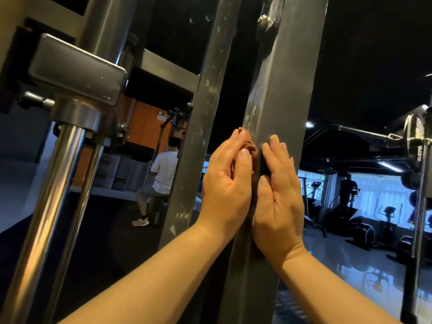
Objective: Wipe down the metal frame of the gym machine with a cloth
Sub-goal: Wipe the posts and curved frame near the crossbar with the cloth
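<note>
Our left grip (224, 181) pinches the bunched cloth (252, 148) against the frame upright (280, 90), the right grip (278, 190) lies flat-fingered on the metal at its 3 o'clock, so we judge the small wad may slip out or miss the smears (251, 115) toward 12 o'clock.

The upright frame post (278, 94) is grey painted metal, dull in sheen, with pale scuffs and scratches; the second post (201, 108) beside it looks the same, scratched and smeared; the cloth (251, 148) is a soft, crumpled reddish-brown fabric, matt; the guide rod (53, 183) is polished chrome, bright and mirror-smooth; the bracket (77, 69) above it is brushed, satin metal; the floor (350, 265) is glossy and reflective
</note>
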`<action>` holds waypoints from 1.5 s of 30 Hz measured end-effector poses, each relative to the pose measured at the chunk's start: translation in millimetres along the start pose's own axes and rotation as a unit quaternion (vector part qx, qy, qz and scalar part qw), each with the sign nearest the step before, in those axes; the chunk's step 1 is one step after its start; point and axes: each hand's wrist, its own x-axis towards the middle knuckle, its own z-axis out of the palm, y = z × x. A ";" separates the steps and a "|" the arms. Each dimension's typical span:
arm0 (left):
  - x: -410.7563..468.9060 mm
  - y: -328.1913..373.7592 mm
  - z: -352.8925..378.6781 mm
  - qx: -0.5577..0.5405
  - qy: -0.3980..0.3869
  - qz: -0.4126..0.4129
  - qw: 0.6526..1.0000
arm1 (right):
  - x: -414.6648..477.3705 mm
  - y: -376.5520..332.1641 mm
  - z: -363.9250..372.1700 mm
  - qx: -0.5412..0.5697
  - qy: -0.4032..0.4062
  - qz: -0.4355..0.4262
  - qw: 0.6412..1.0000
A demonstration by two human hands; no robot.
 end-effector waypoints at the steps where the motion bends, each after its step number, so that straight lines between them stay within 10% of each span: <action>1: -9.6 -2.0 -2.5 0.000 -0.004 0.002 1.000 | -0.3 0.0 -0.2 0.000 -0.001 0.001 1.000; 33: -87.1 -18.0 -27.0 -0.001 -0.007 -0.036 0.999 | -31.9 -2.9 0.7 -0.036 -0.031 -0.002 0.999; 40: -155.9 -19.5 -27.5 0.058 0.105 -0.189 0.975 | -32.9 -5.1 1.3 -0.040 -0.032 0.006 0.999; 45: -105.5 4.9 -15.9 -0.032 0.037 -0.200 0.979 | -32.7 -2.9 0.5 -0.054 -0.028 -0.008 0.998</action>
